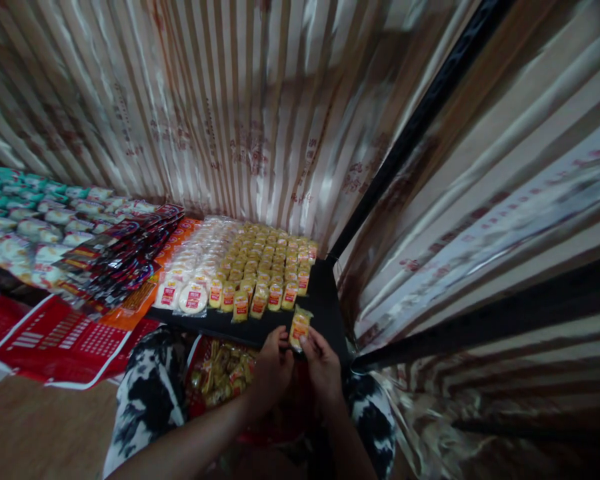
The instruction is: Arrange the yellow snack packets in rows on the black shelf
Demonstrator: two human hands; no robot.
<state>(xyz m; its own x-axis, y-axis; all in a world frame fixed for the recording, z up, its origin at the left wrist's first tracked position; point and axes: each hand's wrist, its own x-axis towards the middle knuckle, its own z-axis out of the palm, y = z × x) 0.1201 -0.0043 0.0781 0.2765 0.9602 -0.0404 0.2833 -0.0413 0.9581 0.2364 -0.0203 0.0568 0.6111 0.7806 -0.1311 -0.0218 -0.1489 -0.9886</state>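
Between thumb and fingers, my right hand (323,360) grips a small yellow snack packet (300,328) with a red label, held upright over the front edge of the black shelf (325,303). Close beside it on the left is my left hand (275,357), its fingers curled; I cannot tell whether they touch the packet. Rows of matching yellow packets (259,300) stand on the shelf just beyond my hands. Below my left forearm, a red basket (194,387) between my knees holds a heap of loose yellow packets (225,373).
Left of the yellow rows lie round white packets (194,298), then dark glossy packets (125,257) on orange ones. White and teal packets (45,227) fill the far left. A black post (380,193) rises at right before a striped plastic sheet (250,113). Red baskets (75,340) stand lower left.
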